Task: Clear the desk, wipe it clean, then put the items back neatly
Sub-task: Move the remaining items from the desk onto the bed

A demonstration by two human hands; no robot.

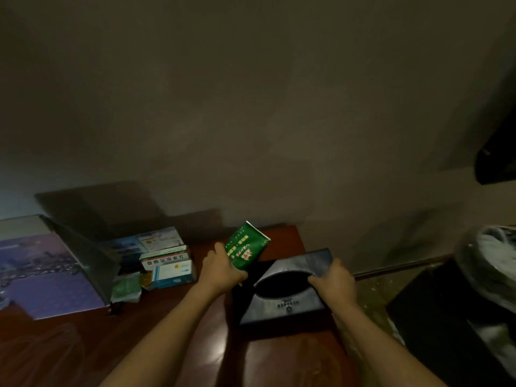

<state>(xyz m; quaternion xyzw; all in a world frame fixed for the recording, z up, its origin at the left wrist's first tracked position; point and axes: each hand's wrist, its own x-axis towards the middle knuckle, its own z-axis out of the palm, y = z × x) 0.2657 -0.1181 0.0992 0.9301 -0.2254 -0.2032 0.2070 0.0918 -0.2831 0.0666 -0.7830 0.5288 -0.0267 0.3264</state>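
— How much room is there along the edges?

— The reddish-brown table [282,356] ends at its right edge just past the dark tissue box [290,286], and the box's right corner sits close to that edge. Beyond it the floor [374,291] drops away, with a black bin [446,325] lined with a clear plastic bag [491,263] standing near on the right. The far edge runs against the wall [251,107]. The near left of the table is open wood.

— And the hands?

— The left hand [220,270] grips a green packet [245,248], fingers curled round its lower end, holding it tilted above the table just beyond the tissue box's far left corner. The right hand [332,280] holds the tissue box at the right rim of its oval opening, the thumb lying at the slot's edge and the fingers wrapped over the lid. The box looks tilted, its far side raised.

— What else lies on the surface?

— To the left, a white medicine box [170,269] with printed characters, with another flat printed carton [150,241] behind it and a small green sachet [125,289] just beside it on the near side. Further left a large picture board [42,272] leans open, its grey panel [86,261] standing up beside the boxes.

— The room?

— Dim. A dark object [497,160] hangs at the far right.
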